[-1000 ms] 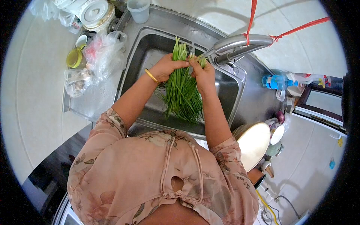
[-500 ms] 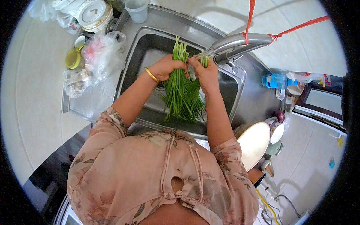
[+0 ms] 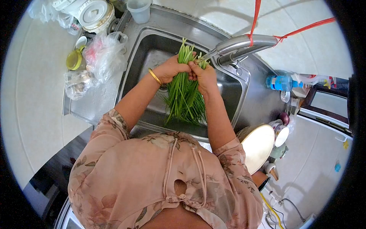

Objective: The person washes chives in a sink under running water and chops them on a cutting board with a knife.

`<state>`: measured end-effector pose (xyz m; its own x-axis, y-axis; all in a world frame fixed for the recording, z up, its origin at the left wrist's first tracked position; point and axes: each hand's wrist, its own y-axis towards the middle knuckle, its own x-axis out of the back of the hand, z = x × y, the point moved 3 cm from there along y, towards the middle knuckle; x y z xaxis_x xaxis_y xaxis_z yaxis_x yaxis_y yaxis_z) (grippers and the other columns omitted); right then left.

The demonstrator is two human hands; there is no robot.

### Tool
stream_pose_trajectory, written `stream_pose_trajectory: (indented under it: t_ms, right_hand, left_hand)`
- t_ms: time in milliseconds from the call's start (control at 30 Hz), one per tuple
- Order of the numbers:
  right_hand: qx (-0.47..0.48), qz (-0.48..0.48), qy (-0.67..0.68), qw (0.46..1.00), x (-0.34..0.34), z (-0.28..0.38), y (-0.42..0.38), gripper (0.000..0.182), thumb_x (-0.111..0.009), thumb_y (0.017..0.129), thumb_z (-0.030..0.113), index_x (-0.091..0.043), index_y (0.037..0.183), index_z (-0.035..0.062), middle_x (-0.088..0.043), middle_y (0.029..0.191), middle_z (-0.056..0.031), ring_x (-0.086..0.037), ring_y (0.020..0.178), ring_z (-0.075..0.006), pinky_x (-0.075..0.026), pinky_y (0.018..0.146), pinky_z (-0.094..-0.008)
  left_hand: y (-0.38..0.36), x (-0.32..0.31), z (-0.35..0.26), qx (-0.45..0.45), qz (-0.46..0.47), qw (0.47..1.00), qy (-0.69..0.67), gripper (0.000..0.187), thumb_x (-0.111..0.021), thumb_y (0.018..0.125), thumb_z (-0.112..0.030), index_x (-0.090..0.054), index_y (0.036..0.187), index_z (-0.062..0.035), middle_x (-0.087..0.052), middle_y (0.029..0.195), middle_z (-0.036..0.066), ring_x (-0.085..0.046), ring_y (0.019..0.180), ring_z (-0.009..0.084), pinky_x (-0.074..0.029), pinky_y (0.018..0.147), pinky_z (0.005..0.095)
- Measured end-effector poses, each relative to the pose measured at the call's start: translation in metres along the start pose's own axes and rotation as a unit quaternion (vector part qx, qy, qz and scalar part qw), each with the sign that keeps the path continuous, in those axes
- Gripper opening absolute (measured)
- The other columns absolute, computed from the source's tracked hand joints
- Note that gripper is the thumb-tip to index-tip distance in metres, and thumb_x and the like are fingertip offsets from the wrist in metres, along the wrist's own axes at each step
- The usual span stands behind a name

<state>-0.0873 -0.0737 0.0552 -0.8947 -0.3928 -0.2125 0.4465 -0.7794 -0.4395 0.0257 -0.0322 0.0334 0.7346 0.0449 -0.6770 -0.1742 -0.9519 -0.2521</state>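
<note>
A bunch of chives (image 3: pixel 183 95) hangs over the sink (image 3: pixel 225 110), pale cut ends up and green leaves down. My left hand (image 3: pixel 173 70), with a gold bangle at its wrist, is wrapped round the larger part of the bunch. Close beside it, my right hand (image 3: pixel 204 76) pinches a smaller part of the chives near the stem ends. The fingers of both hands almost meet. Right behind the stems is the spout of the steel faucet (image 3: pixel 232 45); whether water runs from it is hard to see. Leaves hide part of the basin floor.
Clear plastic bags (image 3: pixel 105 57) and a yellow-green cup (image 3: pixel 75 60) lie on the left drainboard. A plastic tub (image 3: pixel 139 10) stands at the back. On the right are a blue bottle (image 3: pixel 281 83) and a large round pale board (image 3: pixel 259 147). Red cord (image 3: pixel 305 28) ties the faucet.
My right hand has moved left and slightly down with its chives, closing the gap to my left hand. The two parts of the bunch now lie closer together.
</note>
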Motion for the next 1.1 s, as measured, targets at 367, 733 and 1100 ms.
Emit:
stream_pose_trajectory:
  t_ms: [367,733,1100]
  right_hand:
    - [0.149,-0.121,0.069,0.979,0.011,-0.015,0.006,0.01,-0.049,0.087,0.014,-0.051,0.089,0.0045,-0.057,0.078,-0.0025,-0.05,0.067,-0.0102,-0.041,0.053,-0.0235]
    - [0.11,-0.035,-0.168,0.979,-0.004,0.027,0.004,0.019,-0.065,0.076,0.012,-0.056,0.089,0.0008,-0.055,0.065,-0.0022,-0.05,0.051,-0.0096,-0.04,0.045,-0.0236]
    - [0.092,-0.038,0.008,0.995,-0.004,0.022,0.004,0.016,-0.064,0.078,0.014,-0.057,0.085,0.0021,-0.053,0.061,-0.0021,-0.047,0.047,-0.0106,-0.036,0.043,-0.0226]
  left_hand:
    - [-0.001,0.009,-0.004,-0.019,-0.079,0.993,-0.084,0.02,-0.057,0.075,-0.005,-0.057,0.094,-0.0021,-0.059,0.098,0.011,-0.059,0.087,0.0217,-0.049,0.075,0.0353]
    - [-0.007,-0.006,-0.001,0.042,0.025,0.998,0.043,0.014,-0.058,0.076,-0.009,-0.055,0.088,-0.0009,-0.058,0.08,0.008,-0.056,0.065,0.0175,-0.045,0.058,0.0285]
    - [-0.01,0.008,-0.001,0.037,-0.045,0.997,-0.045,0.021,-0.058,0.081,-0.018,-0.054,0.096,-0.0034,-0.059,0.082,0.008,-0.059,0.069,0.0178,-0.052,0.062,0.0322]
